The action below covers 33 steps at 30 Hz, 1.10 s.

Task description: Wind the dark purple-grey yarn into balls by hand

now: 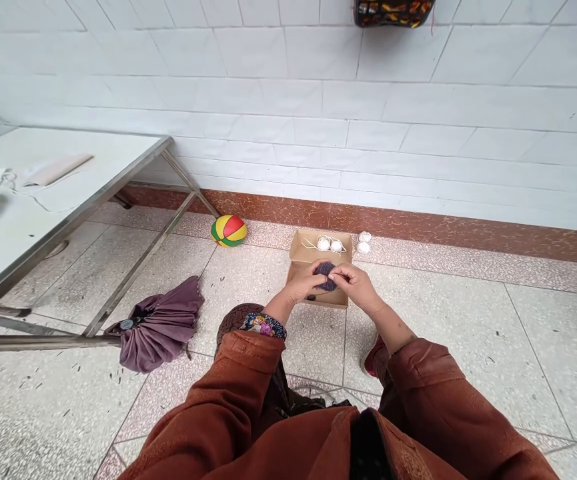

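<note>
A ball of dark purple-grey yarn [325,268] is held over an open cardboard box [298,252]. My left hand [302,283] is closed around its left side. At the right side of the ball, the thumb and fingers of my right hand [359,287] are pinched together on the yarn; a single strand is too small to make out. Two white balls of yarn [323,244] with loose strands lie in the far part of the box. A small dark object [311,297] sits in the near part, partly hidden below my left hand.
More white balls [363,247] rest beside the box by the wall. A colourful ball [229,230] lies near the leg of a metal-framed table [118,143] on the left. A folded purple umbrella [165,327] leans there. A dark patterned object [393,12] hangs above.
</note>
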Motion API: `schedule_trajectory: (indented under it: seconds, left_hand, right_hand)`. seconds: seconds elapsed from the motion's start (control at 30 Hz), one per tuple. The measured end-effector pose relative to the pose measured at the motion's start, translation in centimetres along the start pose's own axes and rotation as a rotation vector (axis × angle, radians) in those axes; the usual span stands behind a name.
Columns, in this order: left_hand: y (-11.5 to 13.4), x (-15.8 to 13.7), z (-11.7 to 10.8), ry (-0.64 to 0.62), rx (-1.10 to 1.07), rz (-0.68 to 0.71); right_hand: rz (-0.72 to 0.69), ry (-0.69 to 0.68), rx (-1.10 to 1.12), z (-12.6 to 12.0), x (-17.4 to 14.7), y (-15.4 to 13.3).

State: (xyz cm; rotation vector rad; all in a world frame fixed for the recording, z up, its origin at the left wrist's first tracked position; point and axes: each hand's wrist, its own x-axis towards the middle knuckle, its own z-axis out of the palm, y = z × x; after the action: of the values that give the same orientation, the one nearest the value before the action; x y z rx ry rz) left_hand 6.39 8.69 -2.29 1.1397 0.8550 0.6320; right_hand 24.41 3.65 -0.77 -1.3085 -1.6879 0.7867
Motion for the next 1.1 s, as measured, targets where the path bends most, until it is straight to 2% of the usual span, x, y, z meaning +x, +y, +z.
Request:
schedule_trajectory:
  seconds: [0.13, 0.43, 0.87, 1.1]
  left_hand:
    - [-0.4, -0.8, -0.9, -0.069, 0.049, -0.015]
    - [-1.5, -2.6, -2.2, -0.098, -0.056, -0.126]
    - [-1.3, -2.5, -1.9, -0.042, -0.141, -0.225]
    - [-1.5, -2.7, -1.4, -0.009, -0.168, -0.203]
  right_hand:
    - [-0.034, -0.005, -0.047, 1.3, 0.4, 0.5]
    - [-0.023, -0.011, -0.112, 4.1, 0.0, 0.2]
    - [0.076, 0.012, -0.121, 4.9, 0.5, 0.8]
    - [0.078, 0.039, -0.101, 4.9, 0.2, 0.4]
